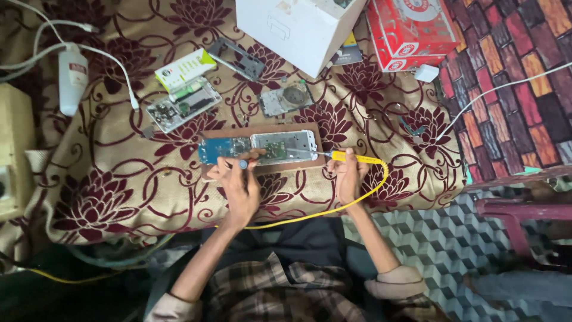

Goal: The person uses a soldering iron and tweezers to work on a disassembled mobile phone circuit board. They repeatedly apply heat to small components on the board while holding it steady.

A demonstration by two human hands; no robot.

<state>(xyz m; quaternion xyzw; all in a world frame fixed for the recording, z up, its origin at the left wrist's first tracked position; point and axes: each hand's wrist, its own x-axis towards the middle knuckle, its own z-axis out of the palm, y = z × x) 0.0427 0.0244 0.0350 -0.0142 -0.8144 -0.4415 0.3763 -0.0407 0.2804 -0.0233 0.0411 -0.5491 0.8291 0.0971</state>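
Home repair corner: bedspread (119,191), circuit boards (183,105)

Layout around the wooden board (322,156)

On it: circuit board (223,148) left, phone frame (283,146) right. Behind: dismantled phones (182,105), box (298,27). Far left: bottle (72,79). Just right: soldering iron (356,158).

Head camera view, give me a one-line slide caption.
Right hand aims a yellow soldering iron at an opened phone; left hand steadies it.
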